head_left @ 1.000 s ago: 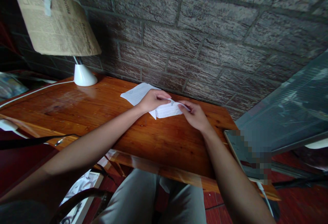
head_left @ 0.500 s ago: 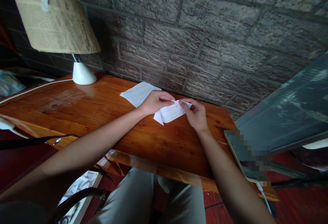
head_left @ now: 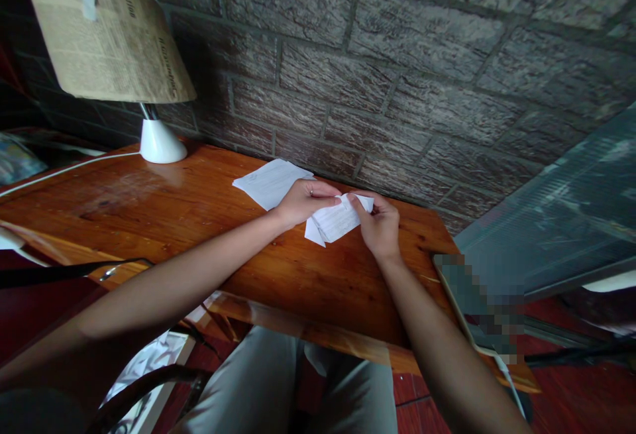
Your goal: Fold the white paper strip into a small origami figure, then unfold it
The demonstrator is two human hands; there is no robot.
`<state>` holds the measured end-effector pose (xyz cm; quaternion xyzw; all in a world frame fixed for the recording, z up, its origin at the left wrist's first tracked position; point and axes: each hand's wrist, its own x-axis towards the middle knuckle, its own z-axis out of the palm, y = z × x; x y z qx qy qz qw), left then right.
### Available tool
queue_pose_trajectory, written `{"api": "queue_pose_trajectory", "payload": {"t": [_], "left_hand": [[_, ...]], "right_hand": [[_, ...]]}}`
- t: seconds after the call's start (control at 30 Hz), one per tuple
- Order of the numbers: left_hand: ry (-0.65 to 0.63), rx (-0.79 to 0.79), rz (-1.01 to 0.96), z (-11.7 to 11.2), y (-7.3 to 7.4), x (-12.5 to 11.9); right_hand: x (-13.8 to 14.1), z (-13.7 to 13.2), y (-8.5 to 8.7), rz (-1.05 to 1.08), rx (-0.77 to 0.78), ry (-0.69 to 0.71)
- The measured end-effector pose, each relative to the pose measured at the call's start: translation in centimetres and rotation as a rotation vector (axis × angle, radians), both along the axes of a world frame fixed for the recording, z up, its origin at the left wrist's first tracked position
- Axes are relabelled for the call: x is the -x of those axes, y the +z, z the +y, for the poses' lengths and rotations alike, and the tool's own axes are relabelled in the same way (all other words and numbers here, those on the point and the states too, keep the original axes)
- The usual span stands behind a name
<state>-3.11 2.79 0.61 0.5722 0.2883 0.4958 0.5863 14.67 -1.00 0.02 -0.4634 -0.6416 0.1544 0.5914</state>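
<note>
A folded sheet of white paper with faint printed lines is held between both hands just over the wooden desk. My left hand, with a ring on one finger, pinches its upper left edge. On the other side my right hand grips the upper right part, thumb on the face and fingers behind. A pointed flap sticks out at the paper's lower left. Left of my hands lies a stack of white papers, partly behind my left hand.
A lamp with a newspaper-covered shade stands at the desk's back left, its white cord trailing left. A tablet-like device, partly pixelated, lies at the right edge with a cable. Behind the desk rises a stone-block wall.
Both hands stay on the folded paper. The paper's lower left flap has shifted slightly right and down, and my left hand has turned a little, bringing its ring into view.
</note>
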Motion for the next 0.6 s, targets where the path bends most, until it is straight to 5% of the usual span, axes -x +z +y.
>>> {"api": "queue_pose_trajectory", "payload": {"t": [0.6], "left_hand": [[-0.017,0.026,-0.057,-0.44,-0.23,-0.58]], "right_hand": [[0.41,-0.35,0.17,-0.035,-0.111,-0.055]]}}
